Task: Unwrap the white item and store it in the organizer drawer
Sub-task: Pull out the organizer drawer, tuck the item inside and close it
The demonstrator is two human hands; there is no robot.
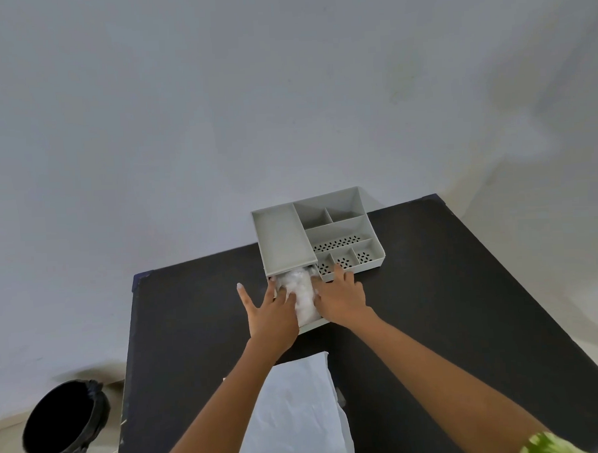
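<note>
A grey organizer (281, 240) stands at the far side of a black table (448, 305), its drawer (312, 325) pulled out toward me. A white crinkly item (302, 294) lies in the open drawer. My left hand (269, 313) rests on the item's left side with fingers spread and the thumb stretched out to the left. On the item's right side my right hand (341, 294) presses against it, fingers reaching the organizer's front. Neither hand clearly grips the item.
A flat white wrapping sheet (299, 414) lies on the table near me, between my forearms. The organizer's right part has several open compartments (339, 235), some with perforated bottoms. A black bin (64, 419) stands on the floor at lower left.
</note>
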